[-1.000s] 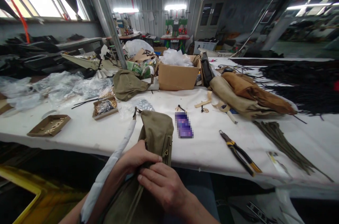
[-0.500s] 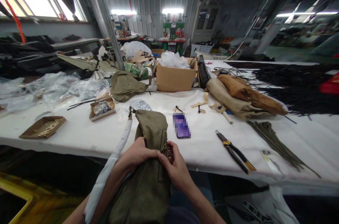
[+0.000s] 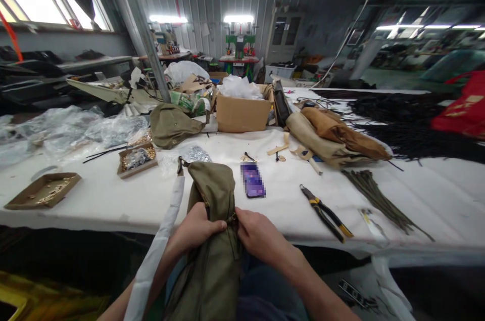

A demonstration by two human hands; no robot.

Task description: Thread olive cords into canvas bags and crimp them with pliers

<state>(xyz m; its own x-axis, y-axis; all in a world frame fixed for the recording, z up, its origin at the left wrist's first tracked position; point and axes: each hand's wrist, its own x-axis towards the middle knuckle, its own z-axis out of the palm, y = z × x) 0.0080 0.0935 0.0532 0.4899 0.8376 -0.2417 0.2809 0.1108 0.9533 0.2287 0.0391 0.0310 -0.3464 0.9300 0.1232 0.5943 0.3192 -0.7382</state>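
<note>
An olive-green fabric bag (image 3: 212, 270) lies lengthwise in front of me, its upper end resting on the table and its lower part over my lap. My left hand (image 3: 199, 227) is closed on the bag's left side, thumb pressed flat across the fabric. Pinched at the right edge, my right hand (image 3: 259, 232) has its fingertips against a small brass fitting (image 3: 232, 218), partly hidden by the fingers. A strap wrapped in white material (image 3: 157, 245) runs from the bag's top over my left forearm.
On the white table (image 3: 288, 215) are a phone (image 3: 253, 180), yellow-black pliers (image 3: 326, 214), a bundle of green cords (image 3: 373, 199) and trays of brass parts (image 3: 43, 190). Behind stand a cardboard box (image 3: 242, 113), another olive bag (image 3: 174, 125) and brown material (image 3: 341, 134).
My right hand has turned, its back now upward and its fingertips at the brass fitting. The left hand keeps its hold on the bag. The view has shifted slightly right.
</note>
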